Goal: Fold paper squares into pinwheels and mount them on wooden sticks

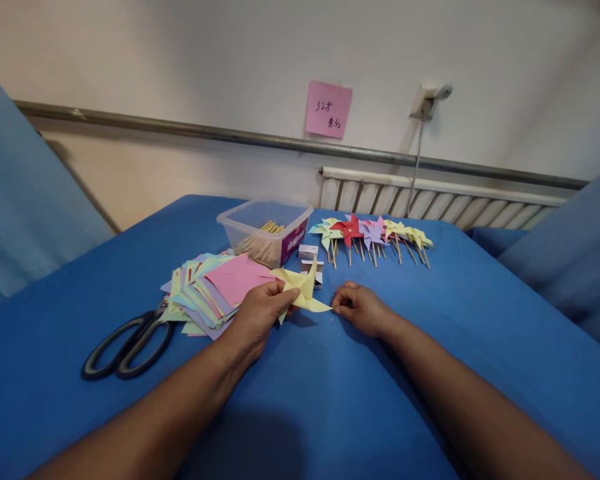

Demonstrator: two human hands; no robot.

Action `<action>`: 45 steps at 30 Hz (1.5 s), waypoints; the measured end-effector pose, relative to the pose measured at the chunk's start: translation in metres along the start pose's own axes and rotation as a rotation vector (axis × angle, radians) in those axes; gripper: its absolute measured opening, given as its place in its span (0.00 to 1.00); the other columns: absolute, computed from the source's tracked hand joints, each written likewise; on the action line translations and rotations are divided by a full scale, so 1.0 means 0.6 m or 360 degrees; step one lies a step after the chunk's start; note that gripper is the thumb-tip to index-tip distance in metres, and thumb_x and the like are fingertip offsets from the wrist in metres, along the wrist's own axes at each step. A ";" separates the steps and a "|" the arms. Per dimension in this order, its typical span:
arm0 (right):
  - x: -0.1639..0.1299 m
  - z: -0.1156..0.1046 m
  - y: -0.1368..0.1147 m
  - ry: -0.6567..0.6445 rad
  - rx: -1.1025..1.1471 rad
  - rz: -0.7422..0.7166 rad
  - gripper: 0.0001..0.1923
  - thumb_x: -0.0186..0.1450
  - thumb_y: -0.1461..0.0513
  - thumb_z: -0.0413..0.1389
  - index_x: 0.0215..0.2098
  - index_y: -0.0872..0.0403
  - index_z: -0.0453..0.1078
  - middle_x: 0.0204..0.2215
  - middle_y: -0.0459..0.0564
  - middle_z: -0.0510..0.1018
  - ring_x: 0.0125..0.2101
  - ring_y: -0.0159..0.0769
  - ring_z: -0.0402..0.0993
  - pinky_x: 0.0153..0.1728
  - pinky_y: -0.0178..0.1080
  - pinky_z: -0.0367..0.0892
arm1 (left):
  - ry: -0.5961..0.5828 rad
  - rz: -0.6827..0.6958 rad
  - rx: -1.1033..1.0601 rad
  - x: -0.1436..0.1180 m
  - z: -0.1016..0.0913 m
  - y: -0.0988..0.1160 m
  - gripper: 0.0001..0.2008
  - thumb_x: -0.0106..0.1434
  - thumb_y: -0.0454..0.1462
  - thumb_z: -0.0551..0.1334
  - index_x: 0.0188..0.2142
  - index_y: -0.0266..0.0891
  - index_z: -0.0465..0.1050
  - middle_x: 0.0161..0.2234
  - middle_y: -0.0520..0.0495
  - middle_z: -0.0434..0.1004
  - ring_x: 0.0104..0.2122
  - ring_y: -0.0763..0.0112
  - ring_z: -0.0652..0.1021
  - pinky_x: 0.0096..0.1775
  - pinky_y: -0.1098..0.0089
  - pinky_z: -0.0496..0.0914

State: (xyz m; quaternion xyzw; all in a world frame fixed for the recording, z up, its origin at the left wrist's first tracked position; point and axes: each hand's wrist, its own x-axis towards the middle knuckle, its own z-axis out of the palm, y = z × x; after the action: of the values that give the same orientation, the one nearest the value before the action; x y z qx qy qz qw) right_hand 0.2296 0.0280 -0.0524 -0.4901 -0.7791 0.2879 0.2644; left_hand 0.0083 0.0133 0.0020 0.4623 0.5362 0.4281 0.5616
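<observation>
My left hand (266, 308) pinches a yellow paper pinwheel piece (300, 287) between thumb and fingers. Its cut points stand out, one upward and one toward the right. My right hand (359, 308) is closed just beyond the right-hand point, fingertips pinched together low over the blue cover. Whatever lies between those fingertips is too small to make out, and I cannot tell whether they touch the paper tip. Left of my hands spreads a pile of coloured paper sheets (200, 293), a pink sheet (240, 277) on top. Two small boxes (309, 252) stand just behind the yellow paper.
Black-handled scissors (125, 343) lie at the left, blades under the paper pile. A clear plastic tub (233, 230) holds wooden sticks (263, 243). Several finished pinwheels (373, 230) on sticks lie at the back right. Behind the blue-covered table (430, 333) is a radiator (430, 193).
</observation>
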 end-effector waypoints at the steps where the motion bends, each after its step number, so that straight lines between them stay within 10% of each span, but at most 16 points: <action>1: 0.000 -0.002 0.000 -0.0004 -0.0016 -0.0001 0.05 0.59 0.70 0.56 0.29 0.55 0.71 0.31 0.45 0.71 0.32 0.30 0.69 0.36 0.32 0.63 | -0.0014 0.0007 -0.0023 0.002 0.000 -0.003 0.12 0.49 0.42 0.68 0.23 0.37 0.69 0.18 0.53 0.71 0.18 0.76 0.67 0.21 0.75 0.59; 21: -0.004 -0.024 -0.006 0.0127 -0.0259 0.0008 0.07 0.63 0.66 0.54 0.37 0.55 0.74 0.35 0.50 0.78 0.35 0.34 0.73 0.37 0.33 0.64 | 0.0254 0.0282 -0.0215 0.049 0.102 -0.023 0.15 0.47 0.47 0.66 0.22 0.37 0.69 0.19 0.53 0.70 0.19 0.74 0.68 0.24 0.73 0.61; 45: 0.003 -0.019 -0.059 0.0023 -0.0525 0.0161 0.07 0.61 0.63 0.55 0.32 0.54 0.76 0.36 0.49 0.80 0.34 0.35 0.75 0.34 0.32 0.62 | 0.0186 0.0298 0.0083 0.055 0.072 -0.018 0.17 0.46 0.49 0.68 0.21 0.37 0.69 0.16 0.56 0.66 0.17 0.76 0.62 0.21 0.74 0.56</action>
State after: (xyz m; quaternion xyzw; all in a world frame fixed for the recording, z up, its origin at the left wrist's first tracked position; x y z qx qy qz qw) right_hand 0.2152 0.0196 -0.0194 -0.5676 -0.7882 0.1654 0.1711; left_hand 0.0534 0.0405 -0.0156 0.4991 0.5334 0.4908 0.4748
